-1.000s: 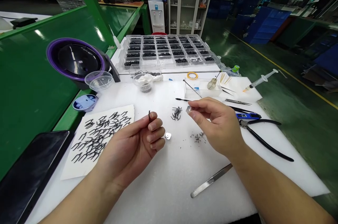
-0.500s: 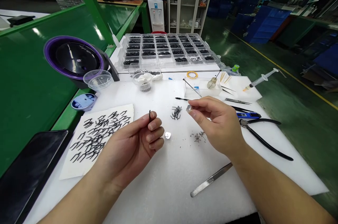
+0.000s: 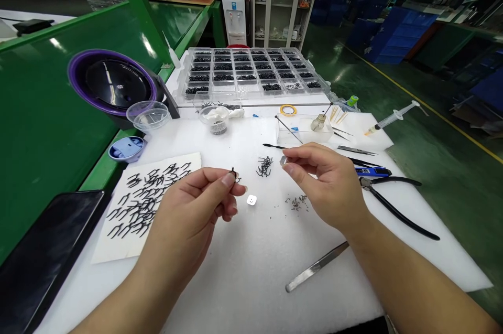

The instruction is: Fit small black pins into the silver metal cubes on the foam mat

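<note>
My left hand (image 3: pixel 200 203) pinches a small black forked piece (image 3: pixel 233 171) between thumb and index finger, its tip poking up above them. My right hand (image 3: pixel 328 184) closes on a small shiny silvery piece (image 3: pixel 283 160) at the fingertips; its exact kind is unclear. Between the hands lie a loose pile of thin black forked pieces (image 3: pixel 265 166) and a small square metal plate (image 3: pixel 251 200). Tiny scraps (image 3: pixel 297 203) are scattered below my right hand. On the left, a white sheet (image 3: pixel 101 254) carries many black forked pieces in rows.
Tweezers (image 3: pixel 314 268) lie in front; pliers (image 3: pixel 401 213), a blue cutter (image 3: pixel 371 171) and a syringe (image 3: pixel 396 115) are on the right. A compartment box (image 3: pixel 248 90) of black parts spans the back. A black-and-purple round device (image 3: pixel 113 85) and a dark tray (image 3: pixel 51 245) stand left.
My left hand has turned over, its thumb now on top of the black piece, and its lower fingers have loosened. The right hand keeps its pinch, nearly still. The view has shifted slightly.
</note>
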`<state>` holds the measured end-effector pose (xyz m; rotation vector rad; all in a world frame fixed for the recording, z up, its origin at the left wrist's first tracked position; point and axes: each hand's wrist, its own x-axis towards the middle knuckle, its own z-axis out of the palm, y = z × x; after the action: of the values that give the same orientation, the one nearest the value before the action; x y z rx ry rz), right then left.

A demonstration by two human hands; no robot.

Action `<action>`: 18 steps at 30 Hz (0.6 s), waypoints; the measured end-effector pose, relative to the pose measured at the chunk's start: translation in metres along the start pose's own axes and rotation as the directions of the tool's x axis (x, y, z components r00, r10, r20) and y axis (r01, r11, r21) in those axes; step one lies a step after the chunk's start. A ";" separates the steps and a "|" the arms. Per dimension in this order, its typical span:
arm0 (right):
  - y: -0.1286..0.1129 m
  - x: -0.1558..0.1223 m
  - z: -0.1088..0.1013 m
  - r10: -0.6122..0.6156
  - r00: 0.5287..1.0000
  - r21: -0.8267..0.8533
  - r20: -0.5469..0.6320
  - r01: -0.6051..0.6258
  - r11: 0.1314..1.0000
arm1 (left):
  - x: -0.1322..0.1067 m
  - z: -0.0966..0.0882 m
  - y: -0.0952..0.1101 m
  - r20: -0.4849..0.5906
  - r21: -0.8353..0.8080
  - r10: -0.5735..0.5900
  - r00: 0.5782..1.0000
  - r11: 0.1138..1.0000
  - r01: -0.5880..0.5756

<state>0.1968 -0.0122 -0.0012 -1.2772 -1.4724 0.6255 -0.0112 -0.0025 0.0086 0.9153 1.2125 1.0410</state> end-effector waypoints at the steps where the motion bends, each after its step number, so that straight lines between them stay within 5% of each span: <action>1: 0.000 0.001 0.000 0.005 1.000 -0.048 0.011 -0.005 0.999 | 0.000 -0.001 0.000 0.003 -0.005 -0.002 1.000 1.000 0.002; 7: 0.009 0.004 -0.005 0.102 0.980 -0.591 0.170 0.018 0.806 | 0.001 -0.001 -0.003 0.014 -0.016 0.004 1.000 1.000 -0.004; 10: 0.018 0.003 -0.006 0.105 0.975 -0.642 0.194 0.045 0.765 | 0.001 0.001 0.000 0.004 0.032 0.065 0.998 0.997 -0.065; 12: 0.021 0.004 -0.006 0.072 0.979 -0.644 0.188 0.068 0.762 | -0.001 0.000 0.008 -0.080 0.144 0.212 0.974 0.969 -0.200; 15: 0.009 0.005 -0.010 -0.069 0.988 -0.585 0.138 0.138 0.799 | -0.007 -0.015 0.031 -0.222 0.470 0.436 0.872 0.831 -0.296; 17: -0.016 0.000 -0.016 -0.255 0.961 -0.418 0.106 0.276 0.866 | -0.013 -0.035 0.043 -0.184 0.709 0.435 0.882 0.680 -0.188; 18: -0.032 -0.007 -0.020 -0.356 0.930 -0.284 0.088 0.366 0.886 | -0.017 -0.046 0.046 -0.142 0.831 0.466 0.874 0.536 -0.151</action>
<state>0.2024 -0.0332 0.0309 -1.1709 -1.8264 0.1806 -0.0637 -0.0054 0.0504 1.7760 1.9514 0.9388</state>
